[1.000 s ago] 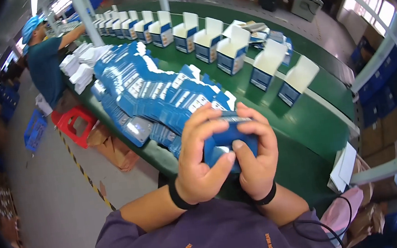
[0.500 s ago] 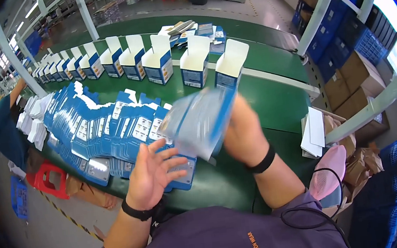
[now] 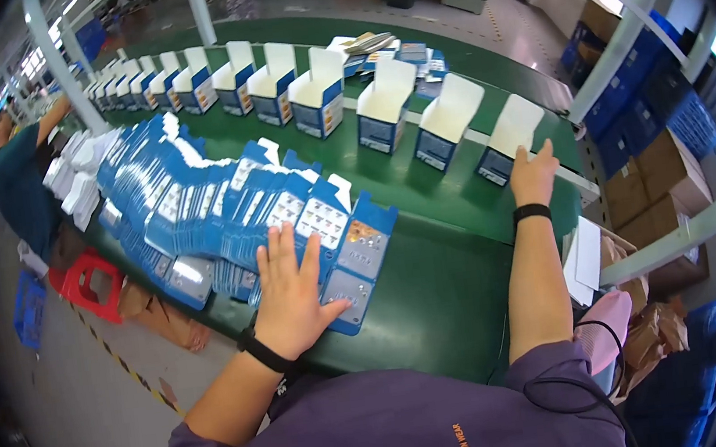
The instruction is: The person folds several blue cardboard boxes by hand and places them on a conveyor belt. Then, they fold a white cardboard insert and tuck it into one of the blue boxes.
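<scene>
Open-topped carton point(image 3: 504, 145) near the green bench point(image 3: 445, 293)'s right end wants a light touch imo; right hand point(image 3: 534, 173) is half-curled against it, can't tell if gripping. Left hand point(image 3: 293, 306) is splayed over flat carton blanks point(image 3: 184, 210), holding nothing. At least nine cartons total, farthest blurred; blanks overlap too much to count.

Cartons point(image 3: 494, 166) blue-white, table point(image 3: 436, 290) green, tape point(image 3: 124, 360) striped, seemingly black-yellow.

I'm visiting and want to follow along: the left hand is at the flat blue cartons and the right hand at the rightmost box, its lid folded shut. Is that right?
Not quite: the head view shows the rightmost box with its lid standing open, not folded shut. The left hand is at the flat blue cartons, and the right hand at that box.
</scene>
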`<state>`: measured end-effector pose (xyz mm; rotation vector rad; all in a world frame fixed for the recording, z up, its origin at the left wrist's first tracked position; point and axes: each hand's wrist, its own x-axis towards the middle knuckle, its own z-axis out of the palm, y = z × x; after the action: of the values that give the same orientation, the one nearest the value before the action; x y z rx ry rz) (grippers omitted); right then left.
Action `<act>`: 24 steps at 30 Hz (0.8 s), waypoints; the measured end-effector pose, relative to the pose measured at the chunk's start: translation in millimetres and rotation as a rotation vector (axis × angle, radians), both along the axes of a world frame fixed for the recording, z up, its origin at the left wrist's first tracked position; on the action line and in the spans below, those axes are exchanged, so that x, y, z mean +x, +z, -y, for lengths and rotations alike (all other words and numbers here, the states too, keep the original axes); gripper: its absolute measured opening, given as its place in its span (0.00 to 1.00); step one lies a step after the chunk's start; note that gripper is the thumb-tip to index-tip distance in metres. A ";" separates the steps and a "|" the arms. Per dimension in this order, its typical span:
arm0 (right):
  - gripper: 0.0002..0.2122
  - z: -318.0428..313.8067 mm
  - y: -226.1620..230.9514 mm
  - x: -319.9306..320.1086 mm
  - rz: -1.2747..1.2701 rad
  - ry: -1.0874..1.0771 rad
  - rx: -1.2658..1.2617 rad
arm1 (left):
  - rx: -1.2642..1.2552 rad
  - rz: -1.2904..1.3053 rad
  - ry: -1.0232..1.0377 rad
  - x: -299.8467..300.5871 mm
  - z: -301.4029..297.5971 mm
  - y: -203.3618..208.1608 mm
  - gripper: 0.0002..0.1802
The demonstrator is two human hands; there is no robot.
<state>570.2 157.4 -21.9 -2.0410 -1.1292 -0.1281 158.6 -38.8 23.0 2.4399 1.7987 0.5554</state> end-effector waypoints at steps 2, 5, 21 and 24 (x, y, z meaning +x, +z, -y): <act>0.23 29.2 27.1 -50.7 -0.042 0.173 0.133 | -0.015 -0.013 -0.009 5.2 -2.7 -1.4 0.61; 0.21 52.4 6.6 -131.7 0.014 0.767 0.003 | -0.016 -0.050 0.011 10.0 -2.8 -8.2 0.62; 0.14 141.9 71.4 -206.3 -0.144 1.019 0.457 | 0.121 0.525 0.072 33.4 10.1 24.7 0.69; 0.17 154.2 88.0 -195.2 0.024 1.153 0.565 | 0.133 0.590 0.036 38.8 19.8 46.7 0.69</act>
<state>375.1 3.3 66.0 -0.7126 -1.8472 0.1048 197.3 -58.6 69.7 2.0029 1.5873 1.2709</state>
